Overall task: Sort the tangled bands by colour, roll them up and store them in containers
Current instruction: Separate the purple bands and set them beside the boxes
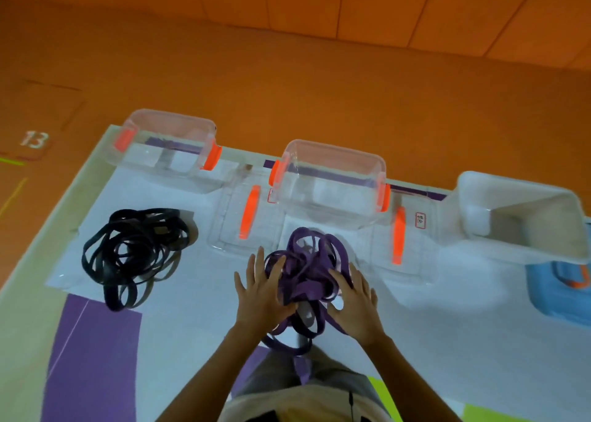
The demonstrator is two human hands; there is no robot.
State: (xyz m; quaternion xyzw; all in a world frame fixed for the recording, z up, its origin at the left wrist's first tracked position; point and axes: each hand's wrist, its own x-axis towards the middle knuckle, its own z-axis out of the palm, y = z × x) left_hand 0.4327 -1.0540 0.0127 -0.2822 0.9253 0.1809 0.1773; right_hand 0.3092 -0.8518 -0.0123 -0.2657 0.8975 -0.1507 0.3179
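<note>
- The left grip and the right grip are both lying open, with fingers spread and fairly straight. They are pressing in on either side of the purple bands, and nothing is being pinched.
- The purple bands are sitting in a loose tangle on the white bench, just in front of the middle clear container. A few loops are trailing back towards the person.
- To do this step well, the person is probably needing to sweep those trailing loops in first. Squeezing evenly from both sides should then keep the springy loops from popping out.
- The black bands are lying in their own heap well to the left, so the colour sorting is looking done.
- A white "13" is showing on the orange floor. The red-framed label on a flat lid is too small to read.
</note>
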